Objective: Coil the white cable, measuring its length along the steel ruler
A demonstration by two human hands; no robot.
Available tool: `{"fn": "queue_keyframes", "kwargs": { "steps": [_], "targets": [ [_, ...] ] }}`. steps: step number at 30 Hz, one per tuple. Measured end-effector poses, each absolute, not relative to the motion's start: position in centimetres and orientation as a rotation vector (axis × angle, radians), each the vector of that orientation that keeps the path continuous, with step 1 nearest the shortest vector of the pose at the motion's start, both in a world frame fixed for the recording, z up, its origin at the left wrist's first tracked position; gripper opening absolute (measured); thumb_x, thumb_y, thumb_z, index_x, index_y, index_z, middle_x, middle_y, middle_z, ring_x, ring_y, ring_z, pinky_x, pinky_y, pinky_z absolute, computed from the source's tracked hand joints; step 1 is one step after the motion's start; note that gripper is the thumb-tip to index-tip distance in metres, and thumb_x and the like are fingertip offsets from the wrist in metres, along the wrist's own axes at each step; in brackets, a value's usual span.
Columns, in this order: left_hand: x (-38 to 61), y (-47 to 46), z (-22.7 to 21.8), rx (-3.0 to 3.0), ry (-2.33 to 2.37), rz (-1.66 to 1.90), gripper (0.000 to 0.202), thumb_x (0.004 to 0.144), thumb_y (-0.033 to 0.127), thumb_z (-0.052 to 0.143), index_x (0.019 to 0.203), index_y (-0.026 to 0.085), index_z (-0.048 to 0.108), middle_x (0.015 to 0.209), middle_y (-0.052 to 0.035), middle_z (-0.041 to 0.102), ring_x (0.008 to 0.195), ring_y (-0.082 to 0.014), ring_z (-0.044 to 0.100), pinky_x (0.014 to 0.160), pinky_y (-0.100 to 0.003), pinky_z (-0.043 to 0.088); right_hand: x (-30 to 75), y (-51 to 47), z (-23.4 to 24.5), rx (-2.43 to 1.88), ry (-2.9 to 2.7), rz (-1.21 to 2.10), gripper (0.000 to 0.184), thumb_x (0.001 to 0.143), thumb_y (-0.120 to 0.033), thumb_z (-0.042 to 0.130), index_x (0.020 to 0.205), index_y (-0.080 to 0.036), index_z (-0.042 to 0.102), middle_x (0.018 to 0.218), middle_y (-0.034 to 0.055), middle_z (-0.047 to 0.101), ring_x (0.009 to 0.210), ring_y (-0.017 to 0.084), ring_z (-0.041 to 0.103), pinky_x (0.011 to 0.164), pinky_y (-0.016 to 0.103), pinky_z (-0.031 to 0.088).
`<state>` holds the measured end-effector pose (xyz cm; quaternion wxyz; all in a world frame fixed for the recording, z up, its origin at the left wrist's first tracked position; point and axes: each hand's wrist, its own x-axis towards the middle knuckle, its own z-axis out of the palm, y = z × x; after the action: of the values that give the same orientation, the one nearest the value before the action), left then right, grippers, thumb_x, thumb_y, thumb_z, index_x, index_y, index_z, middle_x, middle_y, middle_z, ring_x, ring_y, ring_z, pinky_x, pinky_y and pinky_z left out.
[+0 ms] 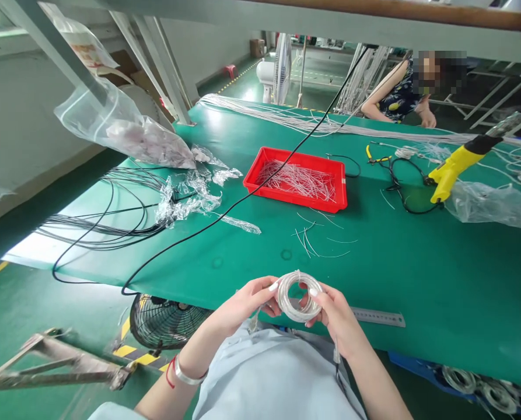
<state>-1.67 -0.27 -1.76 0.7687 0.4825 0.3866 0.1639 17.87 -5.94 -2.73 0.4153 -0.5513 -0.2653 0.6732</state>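
A coiled clear-sheathed cable [299, 315] is held up at the table's near edge, close to my body. My left hand [260, 296] pinches the coil's left side between thumb and fingers. My right hand [330, 309] grips its right side, the thumb lying on the front and fingertips showing through the ring. A connector end hangs below my left hand, and another cable end [336, 353] hangs under my right wrist. Behind the right hand a steel ruler [380, 317] lies on the green table [251, 259]. Several thin white wire ties [308, 239] lie loose beyond the coil.
A red tray [295, 201] holds many wire ties. Black cables [111, 230] and plastic wrap [190, 198] lie left. A yellow heat gun [455, 169] and yellow-handled pliers [376, 156] are at right. A black cord [242, 198] crosses overhead. A co-worker [400, 96] sits across the table.
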Motion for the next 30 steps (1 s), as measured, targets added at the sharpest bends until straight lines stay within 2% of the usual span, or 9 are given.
{"fn": "queue_keyframes", "kwargs": {
  "steps": [3,6,9,11,15,20,26,30],
  "targets": [
    [-3.0,0.0,-1.6,1.146,0.826,0.332,0.042,0.086,0.052,0.050,0.093,0.015,0.066,0.088,-0.0054,0.069,0.081,-0.0153,0.059,0.075,-0.027,0.045,17.4,-5.3,-2.1,-1.353,-1.038,1.758,0.034,0.075,-0.038,0.065,0.105,-0.023,0.066,0.086,0.0025,0.069,0.074,0.014,0.060,0.062,0.026,0.050],
    [-4.0,0.9,-1.1,1.244,0.901,0.289,0.038,0.082,0.051,0.057,0.078,0.014,0.064,0.074,-0.0028,0.067,0.067,-0.0119,0.055,0.063,-0.024,0.039,16.4,-4.2,-1.5,-1.321,-1.373,1.749,0.025,0.078,-0.031,0.062,0.102,-0.027,0.066,0.091,0.0002,0.071,0.082,0.016,0.061,0.074,0.030,0.049],
    [-4.7,1.8,-0.2,1.253,0.945,0.250,0.035,0.080,0.049,0.059,0.079,0.015,0.060,0.062,0.0013,0.060,0.056,-0.0089,0.048,0.054,-0.023,0.032,15.3,-2.9,-1.3,-1.334,-1.399,1.759,0.028,0.080,-0.041,0.061,0.105,-0.029,0.064,0.089,-0.0004,0.070,0.075,0.014,0.060,0.065,0.027,0.049],
    [-5.2,2.2,0.4,1.254,0.981,0.294,0.034,0.081,0.049,0.058,0.080,0.015,0.057,0.059,0.0042,0.054,0.053,-0.0071,0.044,0.051,-0.021,0.030,14.8,-2.2,-1.2,-1.297,-1.397,1.776,0.037,0.081,-0.051,0.057,0.113,-0.032,0.060,0.096,-0.0002,0.068,0.073,0.013,0.061,0.062,0.027,0.050],
    [-6.7,2.9,1.7,1.413,1.097,0.422,0.035,0.080,0.051,0.059,0.087,0.017,0.055,0.069,0.0047,0.051,0.059,-0.0073,0.045,0.052,-0.020,0.035,14.6,-1.6,-0.8,-1.353,-1.535,1.647,0.047,0.083,-0.058,0.050,0.125,-0.037,0.047,0.109,-0.0002,0.066,0.072,0.013,0.065,0.065,0.030,0.052],
    [-8.2,3.6,2.6,1.406,1.030,0.282,0.036,0.081,0.051,0.057,0.089,0.016,0.056,0.072,0.0026,0.058,0.065,-0.0094,0.052,0.060,-0.022,0.041,14.7,-1.8,-0.3,-1.404,-1.486,1.679,0.035,0.086,-0.053,0.048,0.114,-0.033,0.053,0.091,-0.0016,0.065,0.062,0.010,0.059,0.056,0.026,0.046],
    [-7.5,3.4,1.9,1.355,0.982,0.252,0.037,0.078,0.047,0.063,0.097,0.016,0.056,0.086,-0.0008,0.063,0.076,-0.0125,0.057,0.069,-0.026,0.047,15.1,-2.2,-0.9,-1.470,-1.503,1.591,0.040,0.088,-0.053,0.043,0.121,-0.031,0.049,0.090,0.0002,0.065,0.075,0.013,0.058,0.067,0.030,0.044],
    [-7.3,3.4,1.9,1.741,1.083,0.295,0.026,0.083,0.036,0.056,0.101,0.018,0.057,0.088,-0.0017,0.066,0.076,-0.0136,0.060,0.067,-0.026,0.049,15.8,-2.3,-1.6,-1.502,-1.473,1.564,0.040,0.087,-0.060,0.039,0.112,-0.033,0.055,0.086,-0.0010,0.064,0.073,0.013,0.056,0.065,0.028,0.042]
  ]
}}
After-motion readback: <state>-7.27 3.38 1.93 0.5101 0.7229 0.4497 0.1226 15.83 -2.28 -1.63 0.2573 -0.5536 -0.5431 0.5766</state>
